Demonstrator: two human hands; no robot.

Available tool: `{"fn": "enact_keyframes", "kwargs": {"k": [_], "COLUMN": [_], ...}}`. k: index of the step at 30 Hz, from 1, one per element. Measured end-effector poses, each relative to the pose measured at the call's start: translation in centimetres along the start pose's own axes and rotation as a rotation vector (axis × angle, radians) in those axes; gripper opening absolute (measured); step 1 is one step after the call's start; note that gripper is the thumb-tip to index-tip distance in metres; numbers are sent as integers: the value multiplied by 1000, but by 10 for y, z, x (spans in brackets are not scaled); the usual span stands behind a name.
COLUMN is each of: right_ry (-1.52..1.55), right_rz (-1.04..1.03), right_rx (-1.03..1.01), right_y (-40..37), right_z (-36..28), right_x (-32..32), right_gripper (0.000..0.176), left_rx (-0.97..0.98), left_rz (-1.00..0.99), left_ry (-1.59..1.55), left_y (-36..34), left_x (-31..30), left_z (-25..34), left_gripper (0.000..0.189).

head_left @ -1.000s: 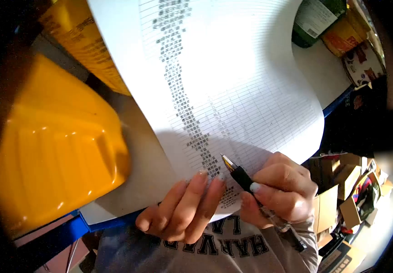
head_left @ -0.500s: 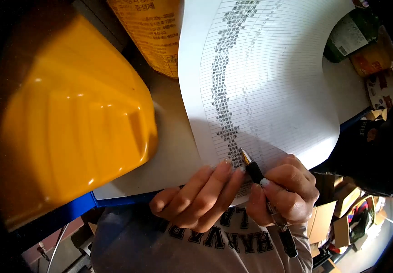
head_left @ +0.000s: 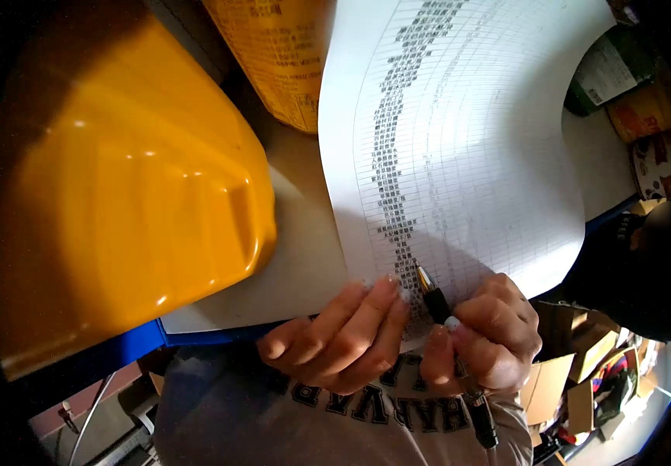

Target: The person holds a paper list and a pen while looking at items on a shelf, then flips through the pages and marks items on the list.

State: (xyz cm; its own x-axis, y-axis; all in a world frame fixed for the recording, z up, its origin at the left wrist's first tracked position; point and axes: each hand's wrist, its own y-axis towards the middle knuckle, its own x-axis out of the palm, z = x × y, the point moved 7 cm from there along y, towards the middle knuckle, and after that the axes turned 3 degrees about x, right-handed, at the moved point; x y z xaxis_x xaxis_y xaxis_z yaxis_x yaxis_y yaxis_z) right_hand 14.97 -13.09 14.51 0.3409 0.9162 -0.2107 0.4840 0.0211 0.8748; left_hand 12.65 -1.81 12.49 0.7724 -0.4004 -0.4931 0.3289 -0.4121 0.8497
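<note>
Past the grey shirt (head_left: 327, 427), the left hand (head_left: 339, 338) lies at the table's blue edge (head_left: 219, 336), fingers loosely extended side by side, tips at the sheet's lower part. Just beside it, the right hand (head_left: 494, 334) grips the pen (head_left: 433, 301) between thumb and fingers, nib towards the printed column; whether it touches the paper I cannot tell. The sheet (head_left: 467, 186) spreads beyond both hands, its right side curving. Leftward, a strip of white tabletop (head_left: 300, 210) separates it from the yellow container (head_left: 133, 210). Farther off, an orange package (head_left: 281, 62) stands close along the sheet's left edge, a green container (head_left: 611, 70) near its right.
</note>
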Motion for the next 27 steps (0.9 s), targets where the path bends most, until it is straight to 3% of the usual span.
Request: {"fn": "enact_keyframes", "kwargs": {"k": [5,11,12,13,14,16,17,19,20,21,23,25,26,27], "right_ry": [-22,43,77,99,6,-218,-347,-164,-210,67,-274,264,511,641], "right_rz": [-122,-55,-5,-99,-94,228,549,712,670,818,593,882,877,672], "right_rx": [11,-55,-14,8,139,226,163,435,457,558,746,898,980,948], "right_y": [3,2,-8,-8,-2,-7,-32,-62,-77,-90,-113,-141,-145,-135], "right_z": [-4,-16,1,2,-4,0,16,45,57,68,79,101,105,104], "right_x": [-5,-15,-13,-22,-32,-62,-88,-119,-136,-137,-154,-151,-143,-138], "right_gripper": [14,14,16,17,21,29,35,32,28,33,41,48,50,51], "left_rx": [42,22,17,30,44,91,127,155,140,117,34,50,66,84], "left_rz": [34,6,-19,-34,-47,-77,-78,-94,-105,-115,-206,-175,-136,-100], "left_ry": [-1,-20,-54,-57,-58,-73,-84,-92,-89,-86,-148,-92,-63,-36], "left_y": [5,12,4,3,5,4,3,1,1,-1,-2,-4,-4,-6], "left_x": [-4,-16,2,1,0,-5,-6,-4,-5,-7,-9,-10,-11,-9], "left_z": [4,11,5,6,5,5,7,6,6,7,6,8,8,9], "left_gripper": [16,15,15,14,13,10,8,7,9,11,18,16,11,6]}}
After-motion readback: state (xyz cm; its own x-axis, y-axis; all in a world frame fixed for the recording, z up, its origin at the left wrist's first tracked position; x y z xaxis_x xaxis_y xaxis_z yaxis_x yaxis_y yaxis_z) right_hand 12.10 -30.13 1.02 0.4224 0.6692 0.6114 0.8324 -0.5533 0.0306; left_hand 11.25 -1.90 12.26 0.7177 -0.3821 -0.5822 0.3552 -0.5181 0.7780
